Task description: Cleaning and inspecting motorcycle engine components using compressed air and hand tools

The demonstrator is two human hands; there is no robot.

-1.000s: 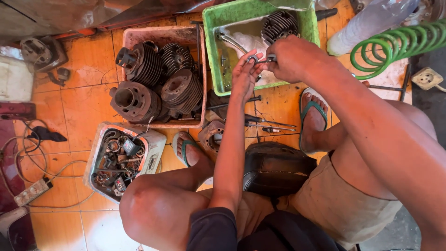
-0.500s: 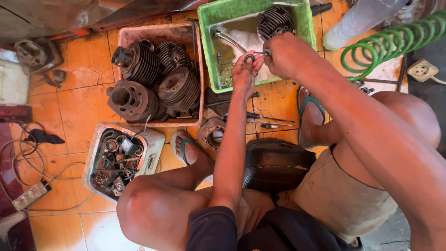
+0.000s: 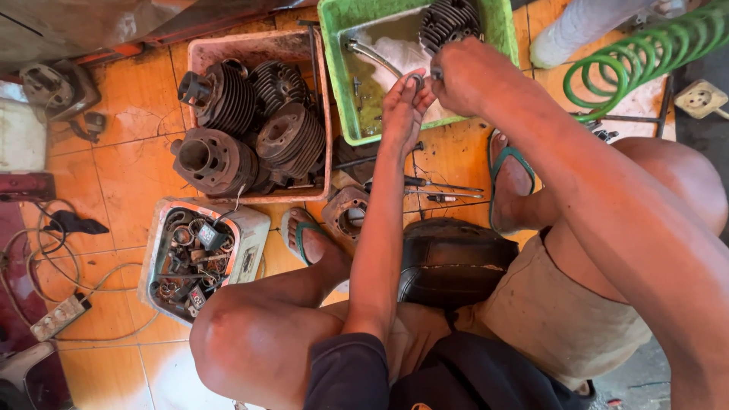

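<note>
Both my hands meet over the green plastic tub [image 3: 336, 72] at the top of the head view. My left hand [image 3: 404, 106] pinches a small metal ring [image 3: 415, 78] between its fingertips. My right hand [image 3: 472, 74] is closed on a small metal part that touches the same ring; the part is mostly hidden by the fingers. In the tub lie murky liquid, a white cloth, a bent metal rod [image 3: 373, 55] and a black finned engine cylinder [image 3: 449, 21].
A pink crate [image 3: 258, 47] of several rusty finned cylinders stands left of the tub. A metal tin [image 3: 250, 239] of small parts is by my left foot. Screwdrivers [image 3: 444, 190], a cylinder part [image 3: 348, 214], a green coiled hose [image 3: 645, 57] and a power strip [image 3: 57, 317] lie around.
The view has shifted slightly, so hands and tub sit higher in the frame. Both hands stay together on the ring over the tub.
</note>
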